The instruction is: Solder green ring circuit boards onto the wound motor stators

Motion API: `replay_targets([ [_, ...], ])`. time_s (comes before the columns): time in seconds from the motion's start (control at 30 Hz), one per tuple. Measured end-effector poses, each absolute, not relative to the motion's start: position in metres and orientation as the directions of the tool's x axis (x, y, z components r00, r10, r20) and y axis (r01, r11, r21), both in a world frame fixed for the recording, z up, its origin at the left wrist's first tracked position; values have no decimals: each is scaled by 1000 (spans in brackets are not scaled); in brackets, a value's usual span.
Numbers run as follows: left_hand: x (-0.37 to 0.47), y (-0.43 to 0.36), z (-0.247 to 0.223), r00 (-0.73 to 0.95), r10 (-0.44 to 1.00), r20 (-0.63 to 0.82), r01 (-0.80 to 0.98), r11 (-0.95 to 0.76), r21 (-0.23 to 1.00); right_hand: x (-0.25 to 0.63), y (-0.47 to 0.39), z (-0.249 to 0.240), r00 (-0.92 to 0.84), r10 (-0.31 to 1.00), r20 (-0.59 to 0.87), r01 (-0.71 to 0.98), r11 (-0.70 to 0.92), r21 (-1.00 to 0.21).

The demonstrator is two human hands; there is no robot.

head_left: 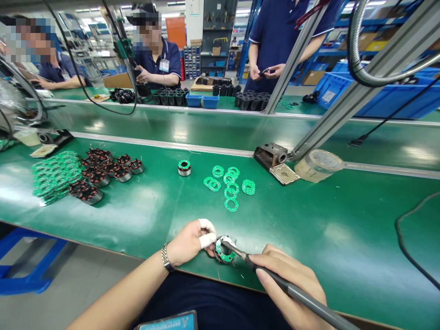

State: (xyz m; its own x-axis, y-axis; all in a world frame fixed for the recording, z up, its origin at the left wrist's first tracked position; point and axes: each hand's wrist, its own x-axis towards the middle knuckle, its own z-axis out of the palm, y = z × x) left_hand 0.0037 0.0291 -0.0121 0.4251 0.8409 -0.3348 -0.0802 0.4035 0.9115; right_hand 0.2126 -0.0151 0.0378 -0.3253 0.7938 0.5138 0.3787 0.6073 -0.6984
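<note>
Near the front edge of the green bench lies a motor stator topped with a green ring board (229, 256), thin wires sticking out below it. My left hand (193, 239), with white covers on its fingertips, pinches the stator's left side. In my right hand (292, 279) is a dark pen-like tool (275, 278), held in a closed grip, its metal tip touching the top of the ring board. Beyond them are several loose green ring boards (231, 205) and one upright stator with a board on top (184, 168).
Stacked green boards (55, 176) and copper-wound stators (91, 192) lie at the left. A metal stand (271, 156) and a round tub (319, 166) stand back right, by a slanted metal post (343, 96). A cable (400, 233) hangs at the right. People work across the bench.
</note>
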Motion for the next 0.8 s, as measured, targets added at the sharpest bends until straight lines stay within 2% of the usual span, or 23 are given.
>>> replay_targets([
  [0.2,5,29,-13,425,843,-330,-80,399,914,216,-7,32,-323,776,541,401,630,-665],
  [0.37,6,28,-12,405,864,-299,-43,345,938,206,11,27,-535,723,437,378,667,-642],
  [0.43,2,25,-9,363,898,-249,22,259,966,202,16,27,-589,702,401,356,671,-651],
  [0.5,-5,18,-5,352,929,-117,161,63,985,200,18,25,-600,703,381,360,663,-656],
  [0.57,-14,11,-2,439,898,32,309,-184,933,200,18,23,-600,707,375,362,658,-660],
  [0.63,-19,3,0,549,831,91,392,-352,850,201,17,21,-592,710,382,362,657,-662],
  [0.73,-17,-2,0,588,805,77,427,-390,816,200,14,18,-552,728,406,388,656,-647],
  [0.8,-11,-2,-1,553,831,60,386,-320,865,199,9,15,-513,744,428,424,653,-627],
])
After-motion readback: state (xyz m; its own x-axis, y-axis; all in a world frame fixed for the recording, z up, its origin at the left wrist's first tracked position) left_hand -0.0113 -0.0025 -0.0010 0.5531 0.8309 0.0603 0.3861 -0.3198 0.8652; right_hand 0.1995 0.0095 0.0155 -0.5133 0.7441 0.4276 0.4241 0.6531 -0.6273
